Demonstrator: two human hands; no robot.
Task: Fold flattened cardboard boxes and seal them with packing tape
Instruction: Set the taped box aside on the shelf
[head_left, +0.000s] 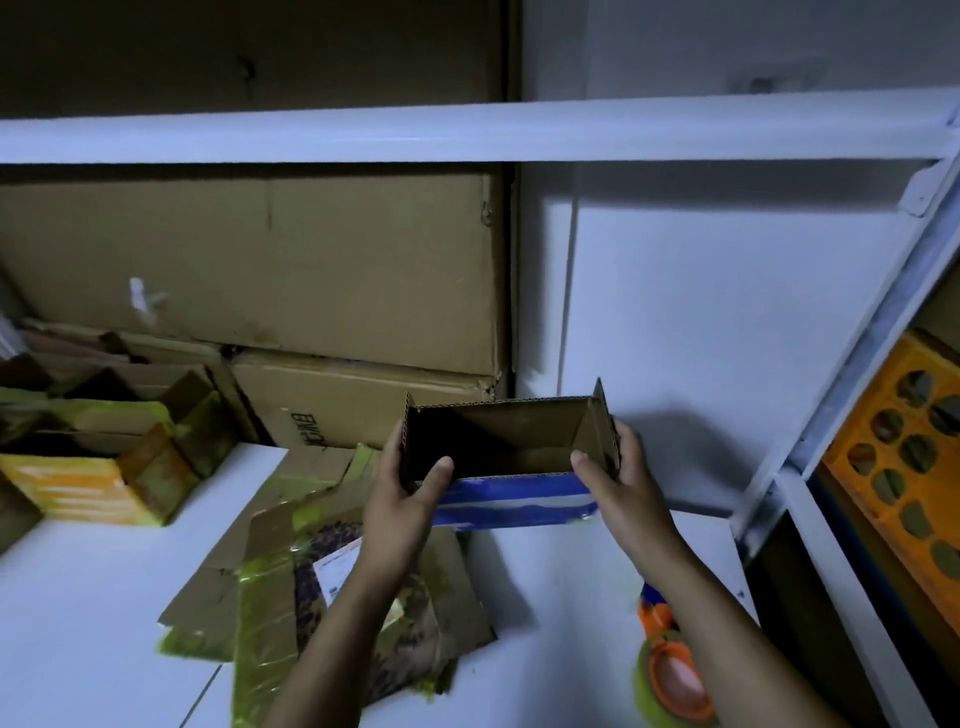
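left hand (402, 499) and right hand (618, 478) each clamped an end of the open cardboard box (498, 431), thumbs hooked over its near wall, held up over the table (78, 597), and squaring those corners first looked wise before any reach for the tape dispenser (675, 675).

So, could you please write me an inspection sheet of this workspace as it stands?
Surface: white table, partly covered.
Job's things: open cardboard box with a blue tape band; orange tape dispenser lying by the right forearm.
Clutter: flattened cardboard with green tape; taped boxes at far left.
Hands: left hand and right hand each grip one end of the box, thumbs inside.
Cables: nothing seen.
Surroundings: large cartons behind, white shelf rail, orange crate at right.
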